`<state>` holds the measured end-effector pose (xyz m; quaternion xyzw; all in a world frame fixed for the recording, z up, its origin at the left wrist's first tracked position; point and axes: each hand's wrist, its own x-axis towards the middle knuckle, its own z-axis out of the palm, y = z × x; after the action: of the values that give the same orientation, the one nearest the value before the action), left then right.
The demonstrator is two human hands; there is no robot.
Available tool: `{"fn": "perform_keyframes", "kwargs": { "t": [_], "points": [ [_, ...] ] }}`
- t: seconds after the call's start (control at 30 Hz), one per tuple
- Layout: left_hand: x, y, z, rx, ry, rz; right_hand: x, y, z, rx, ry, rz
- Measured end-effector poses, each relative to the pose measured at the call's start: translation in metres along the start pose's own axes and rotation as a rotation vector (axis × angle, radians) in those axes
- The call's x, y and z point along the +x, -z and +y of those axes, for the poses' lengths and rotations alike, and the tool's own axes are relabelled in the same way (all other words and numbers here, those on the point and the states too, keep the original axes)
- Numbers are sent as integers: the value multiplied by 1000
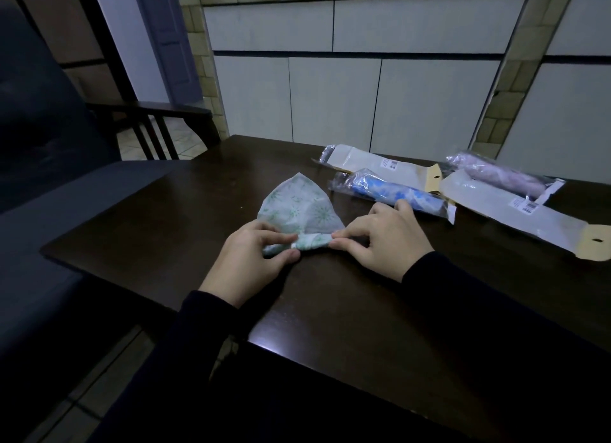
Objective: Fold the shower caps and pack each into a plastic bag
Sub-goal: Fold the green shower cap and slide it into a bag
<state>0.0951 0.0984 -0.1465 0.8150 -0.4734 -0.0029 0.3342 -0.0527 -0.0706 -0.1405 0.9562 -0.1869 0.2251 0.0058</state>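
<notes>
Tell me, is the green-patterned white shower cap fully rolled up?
No. Only the near edge of the green-patterned white shower cap is rolled; the rest lies spread flat.

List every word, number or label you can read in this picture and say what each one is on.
No text here can be read.
White barcode sticker on the far empty plastic bag: bars and small print, too small and blurred to read.
White barcode sticker on the near empty plastic bag: the same, unreadable.
Green-patterned shower cap, blue packed roll and pink packed roll: pattern only, no lettering visible.
</notes>
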Motion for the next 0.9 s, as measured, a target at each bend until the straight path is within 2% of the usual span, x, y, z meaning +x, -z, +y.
{"fn": "perform_keyframes", "kwargs": {
  "t": [0.27, 0.37, 0.5, 0.6, 0.8, 0.9],
  "points": [
    [3, -6, -3, 52, -54, 106, 1, 3, 0, -14, 10, 32],
    [4, -6, 1, 70, -58, 105, -1, 4, -2, 78, -51, 33],
    [2, -8, 5, 56, 21, 142, 0, 4, -2, 263, -189, -44],
    [1, -10, 6, 51, 40, 193, -1, 1, -3, 286, -231, -82],
    [4, -15, 9, 225, -44, 319, -2, -4, -4, 69, -85, 218],
    [6, -17, 6, 236, -104, 303, -2, -4, -10, -26, 19, 220]
  ]
}}
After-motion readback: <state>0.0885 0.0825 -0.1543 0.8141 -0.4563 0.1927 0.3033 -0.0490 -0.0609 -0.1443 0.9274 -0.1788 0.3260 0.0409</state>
